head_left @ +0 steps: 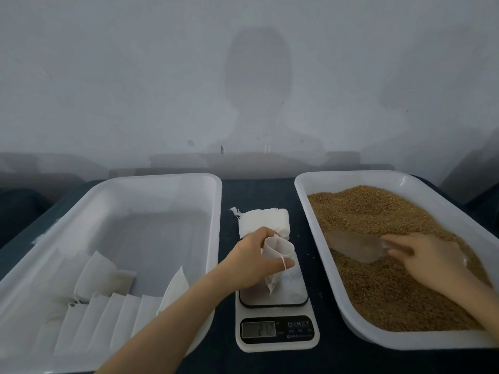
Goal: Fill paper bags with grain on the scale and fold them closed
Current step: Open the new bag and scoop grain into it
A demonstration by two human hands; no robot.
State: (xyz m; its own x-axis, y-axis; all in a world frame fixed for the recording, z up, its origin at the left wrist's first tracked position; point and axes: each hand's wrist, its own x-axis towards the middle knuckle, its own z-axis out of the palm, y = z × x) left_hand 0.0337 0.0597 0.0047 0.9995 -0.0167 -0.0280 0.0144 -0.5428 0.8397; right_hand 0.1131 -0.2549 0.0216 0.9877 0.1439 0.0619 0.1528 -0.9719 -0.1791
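The left hand [251, 263] reaches in from the lower left, forearm slanted. Its grip curls round the small white paper bag [278, 255], holding the mouth open, bottom seemingly resting on the white digital kitchen scale [291, 291] below. Well right of that grip, the right hand [429, 257], palm down, grips the clear plastic scoop [353, 245] dug into brown grain [378, 211]. Take a modest scoopful and tip slowly, watching the display.
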